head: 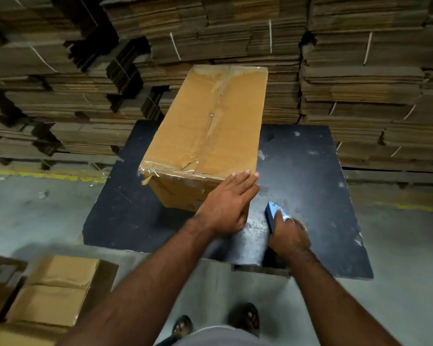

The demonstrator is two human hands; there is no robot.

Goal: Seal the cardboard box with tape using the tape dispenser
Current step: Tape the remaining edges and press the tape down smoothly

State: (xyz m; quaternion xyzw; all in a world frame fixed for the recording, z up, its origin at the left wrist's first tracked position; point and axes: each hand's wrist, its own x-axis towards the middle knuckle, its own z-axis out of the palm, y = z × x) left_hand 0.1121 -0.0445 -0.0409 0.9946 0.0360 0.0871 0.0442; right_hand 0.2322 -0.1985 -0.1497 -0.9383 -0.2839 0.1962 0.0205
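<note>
The cardboard box lies lengthwise on a black board, its long axis running from near to far, flaps closed, with clear tape wrinkled along the centre seam and wrapped over the near top edge, where a loose strip curls off the near left corner. The left hand is flat, fingers straight and together, its fingertips at the box's near right corner and its palm over the near end face; whether it actually presses the cardboard cannot be told. Just to the right, apart from the box, the right hand is closed around a blue tape dispenser, whose pointed front end sticks up toward the box above the board; the hand is blurred. The board sits over a grey concrete floor marked by a yellow line. At the near left lie other flattened brown cartons. Along the far side, tall stacks of flat cardboard sheets tied with white string fill the background. Two sandalled feet show at the near edge.
</note>
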